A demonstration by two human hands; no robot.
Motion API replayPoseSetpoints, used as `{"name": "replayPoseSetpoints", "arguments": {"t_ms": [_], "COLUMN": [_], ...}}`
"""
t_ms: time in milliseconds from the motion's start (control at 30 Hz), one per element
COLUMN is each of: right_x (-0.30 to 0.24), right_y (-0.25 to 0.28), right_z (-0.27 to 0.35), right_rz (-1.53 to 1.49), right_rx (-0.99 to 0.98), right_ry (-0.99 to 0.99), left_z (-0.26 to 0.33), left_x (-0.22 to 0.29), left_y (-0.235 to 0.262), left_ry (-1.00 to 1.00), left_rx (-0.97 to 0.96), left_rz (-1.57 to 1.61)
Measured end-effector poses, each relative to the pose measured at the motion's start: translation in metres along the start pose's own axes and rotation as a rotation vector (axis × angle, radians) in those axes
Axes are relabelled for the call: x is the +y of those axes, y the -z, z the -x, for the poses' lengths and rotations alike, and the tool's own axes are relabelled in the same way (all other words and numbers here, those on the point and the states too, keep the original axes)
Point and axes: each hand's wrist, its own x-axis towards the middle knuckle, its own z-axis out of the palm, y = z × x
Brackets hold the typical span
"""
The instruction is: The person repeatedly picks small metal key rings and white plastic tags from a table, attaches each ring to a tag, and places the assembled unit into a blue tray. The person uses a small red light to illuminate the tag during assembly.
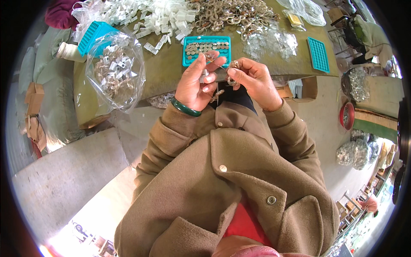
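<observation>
In front of me, at the table's near edge, both hands are raised close together. My left hand [195,83], with a green bangle on its wrist, is closed round a small white plastic piece [204,76]. A small shiny item shows at its fingertips, too small to name. My right hand [258,83] pinches a glossy brownish bead strand [233,73], part of which hangs below its fingers. Just beyond the hands lies a turquoise tray [185,49] holding several small round silvery pieces [201,47].
White plastic pieces [169,17] and beaded strands [235,15] lie heaped along the far table [239,45]. Flat clear packets [272,43] sit to the right, near another turquoise tray [318,55]. On the left are a filled clear bag [115,70], a turquoise basket [95,36] and a white spool [68,52].
</observation>
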Motion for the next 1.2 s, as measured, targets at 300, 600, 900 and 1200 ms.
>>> {"name": "replayPoseSetpoints", "arguments": {"t_ms": [300,600,900,1200], "right_x": [0.013,-0.006,0.014,0.016], "right_y": [-0.012,-0.009,-0.006,-0.008], "right_z": [0.006,0.008,0.007,0.007], "right_rz": [-0.064,0.142,0.096,0.365], "right_rx": [0.127,0.038,0.076,0.098], "right_ry": [0.157,0.107,0.176,0.342], "left_z": [0.008,0.007,0.006,0.007], "left_x": [-0.010,-0.018,-0.012,-0.016], "left_y": [0.006,-0.001,0.021,0.015], "left_ry": [0.026,0.092,0.345,0.278], "left_rx": [-0.010,0.012,-0.091,0.040], "left_rz": [-0.106,-0.168,-0.030,-0.183]}}
